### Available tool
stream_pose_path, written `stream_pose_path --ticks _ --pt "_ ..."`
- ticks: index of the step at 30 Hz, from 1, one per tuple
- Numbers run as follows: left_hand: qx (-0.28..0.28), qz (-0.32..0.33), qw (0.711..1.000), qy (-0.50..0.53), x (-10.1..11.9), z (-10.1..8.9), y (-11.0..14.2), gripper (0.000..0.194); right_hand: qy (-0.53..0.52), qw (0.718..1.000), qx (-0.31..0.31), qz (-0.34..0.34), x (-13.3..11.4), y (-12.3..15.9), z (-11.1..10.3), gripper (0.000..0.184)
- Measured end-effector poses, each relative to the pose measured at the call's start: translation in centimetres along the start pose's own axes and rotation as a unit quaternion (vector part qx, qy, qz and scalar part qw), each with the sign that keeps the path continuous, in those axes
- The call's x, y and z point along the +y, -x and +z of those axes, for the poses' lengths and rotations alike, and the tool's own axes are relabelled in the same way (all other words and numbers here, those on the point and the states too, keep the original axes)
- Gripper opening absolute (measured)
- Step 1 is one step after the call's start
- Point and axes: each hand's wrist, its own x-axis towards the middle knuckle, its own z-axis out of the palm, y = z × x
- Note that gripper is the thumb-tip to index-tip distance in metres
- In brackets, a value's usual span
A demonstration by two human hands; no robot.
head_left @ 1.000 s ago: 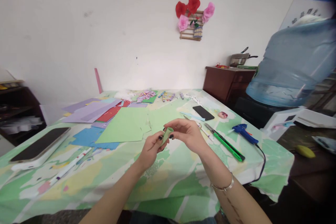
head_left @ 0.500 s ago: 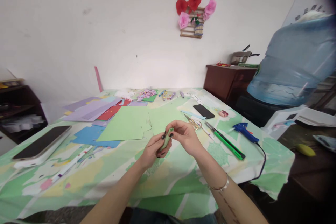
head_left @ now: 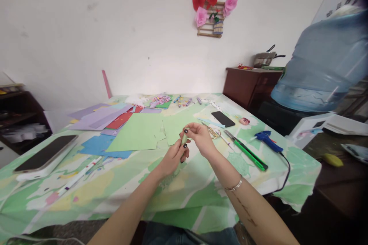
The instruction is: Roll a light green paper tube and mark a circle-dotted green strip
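Note:
Between my two hands is a small rolled tube of green paper (head_left: 184, 138), mostly covered by fingers. My left hand (head_left: 174, 157) is closed around its lower part. The fingers of my right hand (head_left: 199, 136) pinch its upper end. Beyond my left hand lies a light green paper sheet (head_left: 135, 133) with a torn or cut edge and small scraps beside it. Gold-handled scissors (head_left: 213, 131) rest just past my right hand, with a green utility knife (head_left: 248, 153) to their right.
A blue glue gun (head_left: 268, 141) with a black cord lies at the right edge. A black phone (head_left: 223, 119) sits behind the scissors. Coloured papers (head_left: 97, 116), a blue sheet (head_left: 100, 145) and a phone on a white box (head_left: 46, 153) occupy the left. Small rolled pieces (head_left: 188, 102) lie at the back.
My right fingers have shifted over the tube's top end, hiding the opening that showed before. The tube now stands more upright, and my left hand has turned slightly around it.

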Motion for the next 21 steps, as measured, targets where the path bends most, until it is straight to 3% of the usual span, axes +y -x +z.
stream_pose_path --ticks 4,13,21 --pt "0.064 0.007 0.997 -0.029 -0.7 0.2 -0.1 0.034 -0.004 1.0 0.022 0.002 0.5 -0.5 0.1 0.027" --pt "0.112 -0.006 0.979 -0.169 -0.2 0.4 0.1 0.035 0.018 0.999 0.035 0.0 1.1 -0.8 -0.2 0.028" --pt "0.122 0.001 0.993 -0.001 -0.9 0.8 0.3 0.041 -0.011 1.0 -0.011 0.003 1.3 -0.2 -0.6 0.026"
